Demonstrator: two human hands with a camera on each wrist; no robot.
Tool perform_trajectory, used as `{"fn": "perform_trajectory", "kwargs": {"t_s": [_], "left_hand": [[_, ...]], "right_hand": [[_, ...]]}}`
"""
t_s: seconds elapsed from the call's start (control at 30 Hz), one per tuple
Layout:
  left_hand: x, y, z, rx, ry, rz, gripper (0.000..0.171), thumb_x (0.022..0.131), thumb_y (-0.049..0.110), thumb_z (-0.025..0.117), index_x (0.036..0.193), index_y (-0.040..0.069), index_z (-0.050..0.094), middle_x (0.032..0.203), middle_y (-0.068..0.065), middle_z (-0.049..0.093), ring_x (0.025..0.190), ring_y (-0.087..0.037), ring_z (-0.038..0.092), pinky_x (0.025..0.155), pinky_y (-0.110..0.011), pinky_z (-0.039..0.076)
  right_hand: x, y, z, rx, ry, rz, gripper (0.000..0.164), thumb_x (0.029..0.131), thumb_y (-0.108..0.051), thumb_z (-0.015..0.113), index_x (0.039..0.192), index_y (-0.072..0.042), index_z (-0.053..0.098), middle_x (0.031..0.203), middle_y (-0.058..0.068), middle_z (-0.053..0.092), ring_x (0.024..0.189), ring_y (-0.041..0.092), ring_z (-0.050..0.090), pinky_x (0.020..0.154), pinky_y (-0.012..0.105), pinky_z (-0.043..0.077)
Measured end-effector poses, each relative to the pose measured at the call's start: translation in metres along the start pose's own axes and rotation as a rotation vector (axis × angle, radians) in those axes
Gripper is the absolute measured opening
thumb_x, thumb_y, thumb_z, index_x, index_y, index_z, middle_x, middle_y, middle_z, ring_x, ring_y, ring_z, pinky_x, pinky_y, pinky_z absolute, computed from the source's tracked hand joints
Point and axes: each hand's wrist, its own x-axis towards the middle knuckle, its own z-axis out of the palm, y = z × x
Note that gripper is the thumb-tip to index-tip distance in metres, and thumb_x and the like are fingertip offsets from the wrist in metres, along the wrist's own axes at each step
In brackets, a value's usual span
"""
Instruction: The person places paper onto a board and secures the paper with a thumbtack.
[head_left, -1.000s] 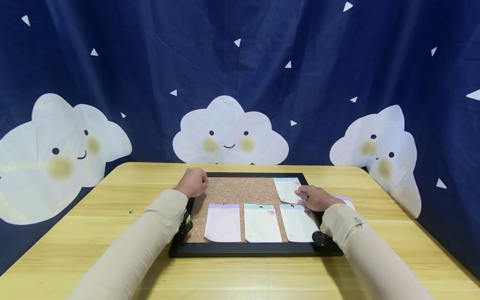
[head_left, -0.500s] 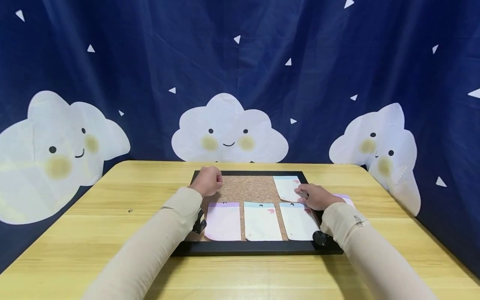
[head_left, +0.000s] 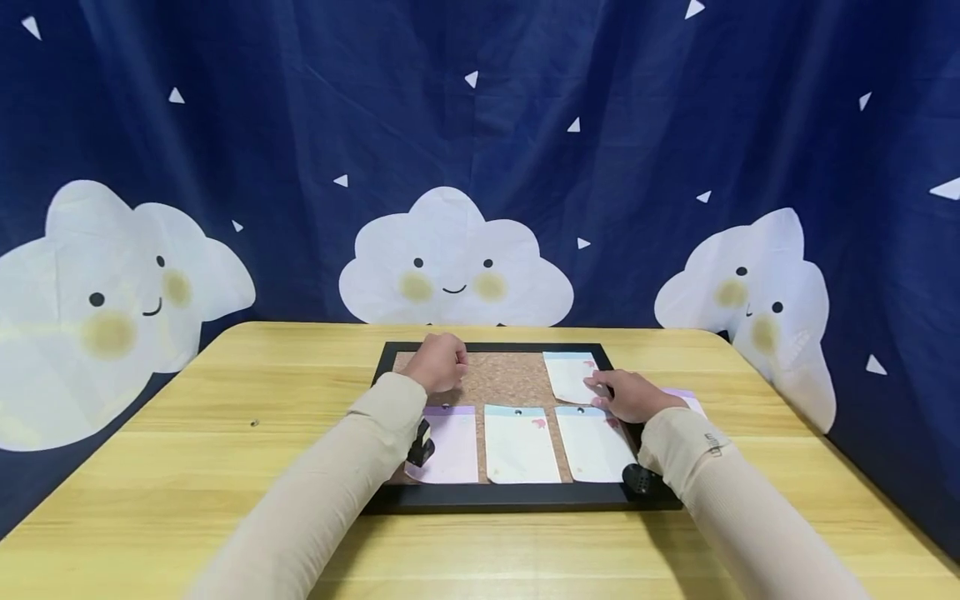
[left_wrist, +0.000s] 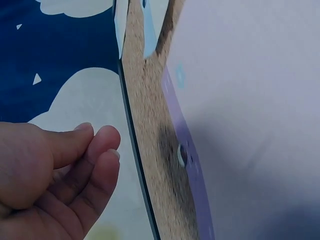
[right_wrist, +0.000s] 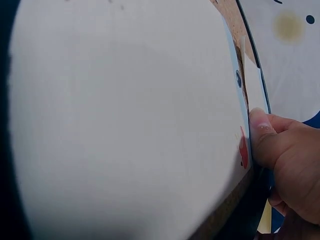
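Observation:
My left hand [head_left: 442,362] is over the upper left of a black-framed corkboard [head_left: 517,497]. Its fingers are curled, thumb and fingertips together; in the left wrist view I see nothing between them. My right hand [head_left: 632,394] holds the right edge of a blue-topped note sheet [head_left: 567,377] at the board's upper right corner. The thumb [right_wrist: 260,125] lies by the sheet's edge. Below, in a row, are a purple-topped note sheet [head_left: 453,450] and two blue-topped ones, the middle sheet [head_left: 522,450] and the right sheet [head_left: 592,450], each with a thumbtack at its top.
A small shiny thumbtack-like object [head_left: 254,422] lies on the wooden table [head_left: 172,467], left of the board. Another purple-topped sheet [head_left: 686,398] pokes out beyond the board's right side, partly behind my right hand. A dark blue curtain [head_left: 517,100] with clouds hangs behind.
My left hand has moved right, from the board's left edge to above the cork and the purple-topped sheet. My right hand stays at the upper right sheet.

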Motion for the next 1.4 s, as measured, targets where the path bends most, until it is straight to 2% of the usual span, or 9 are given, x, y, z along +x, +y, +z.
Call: {"fn": "perform_trajectory", "kwargs": {"t_s": [0.13, 0.33, 0.5, 0.73, 0.87, 0.97, 1.07, 1.23, 1.4], "left_hand": [[0.003, 0.005, 0.004, -0.017, -0.028, -0.010, 0.014, 0.094, 0.005, 0.061, 0.085, 0.000, 0.070, 0.066, -0.002, 0.065, 0.071, -0.017, 0.060, 0.078, -0.036, 0.050], [0.010, 0.012, 0.009, -0.089, -0.073, -0.040, 0.015, 0.094, 0.000, 0.055, 0.091, -0.001, 0.070, 0.073, -0.008, 0.070, 0.062, -0.015, 0.057, 0.058, -0.027, 0.046], [0.015, 0.017, 0.011, -0.147, -0.085, -0.066, 0.014, 0.091, 0.000, 0.054, 0.091, 0.001, 0.068, 0.075, -0.008, 0.071, 0.063, -0.015, 0.058, 0.067, -0.029, 0.049], [0.021, 0.025, 0.015, -0.282, -0.064, -0.119, 0.011, 0.092, 0.003, 0.056, 0.083, 0.004, 0.064, 0.071, -0.006, 0.069, 0.060, -0.014, 0.065, 0.069, -0.028, 0.054], [0.027, 0.025, 0.020, -0.529, -0.099, -0.175, 0.008, 0.093, 0.000, 0.058, 0.094, -0.003, 0.065, 0.085, -0.015, 0.071, 0.070, -0.019, 0.068, 0.068, -0.029, 0.056], [0.032, 0.024, 0.024, -0.781, -0.144, -0.237, 0.018, 0.094, -0.003, 0.058, 0.110, -0.010, 0.062, 0.100, -0.021, 0.068, 0.087, -0.026, 0.068, 0.072, -0.031, 0.057], [0.036, 0.024, 0.028, -0.956, -0.179, -0.282, 0.027, 0.095, -0.004, 0.056, 0.121, -0.011, 0.056, 0.110, -0.023, 0.066, 0.096, -0.027, 0.067, 0.080, -0.032, 0.056], [0.038, 0.028, 0.030, -1.131, -0.222, -0.330, 0.034, 0.095, -0.005, 0.054, 0.128, -0.009, 0.052, 0.123, -0.025, 0.060, 0.100, -0.025, 0.066, 0.095, -0.035, 0.050], [0.038, 0.030, 0.031, -1.260, -0.264, -0.332, 0.042, 0.096, -0.007, 0.050, 0.137, -0.010, 0.043, 0.135, -0.027, 0.050, 0.122, -0.032, 0.054, 0.104, -0.036, 0.043]], "right_hand": [[0.001, 0.002, 0.001, 0.026, -0.006, 0.002, 0.047, 0.098, -0.008, 0.058, 0.142, -0.003, 0.047, 0.132, 0.024, 0.053, 0.066, 0.016, 0.059, 0.069, 0.032, 0.051], [0.005, 0.004, 0.002, -0.018, 0.007, 0.012, 0.045, 0.097, -0.011, 0.060, 0.141, -0.006, 0.050, 0.135, 0.021, 0.052, 0.092, 0.022, 0.058, 0.078, 0.035, 0.049], [0.004, 0.003, 0.000, -0.026, 0.013, 0.016, 0.045, 0.096, -0.010, 0.061, 0.140, -0.005, 0.051, 0.141, 0.023, 0.047, 0.099, 0.026, 0.056, 0.080, 0.036, 0.049], [0.003, 0.001, -0.001, 0.019, 0.017, 0.035, 0.046, 0.096, -0.008, 0.061, 0.140, -0.003, 0.051, 0.141, 0.025, 0.045, 0.075, 0.016, 0.059, 0.069, 0.031, 0.051], [0.006, 0.002, 0.002, 0.003, 0.018, 0.045, 0.046, 0.096, -0.010, 0.062, 0.140, -0.005, 0.052, 0.144, 0.023, 0.044, 0.085, 0.020, 0.060, 0.076, 0.033, 0.050], [0.008, 0.004, 0.003, -0.013, 0.017, 0.053, 0.046, 0.096, -0.011, 0.062, 0.140, -0.007, 0.052, 0.146, 0.022, 0.043, 0.099, 0.026, 0.056, 0.083, 0.038, 0.047], [0.008, 0.004, 0.003, -0.022, 0.019, 0.057, 0.046, 0.096, -0.010, 0.062, 0.141, -0.007, 0.051, 0.146, 0.021, 0.042, 0.103, 0.027, 0.055, 0.086, 0.040, 0.045], [0.007, 0.003, 0.003, -0.007, 0.022, 0.050, 0.046, 0.096, -0.009, 0.061, 0.141, -0.005, 0.050, 0.145, 0.022, 0.043, 0.091, 0.022, 0.059, 0.080, 0.036, 0.048], [0.006, 0.002, 0.003, 0.036, 0.014, 0.059, 0.047, 0.096, -0.008, 0.061, 0.141, -0.005, 0.050, 0.144, 0.022, 0.043, 0.072, 0.016, 0.060, 0.070, 0.031, 0.051]]}}
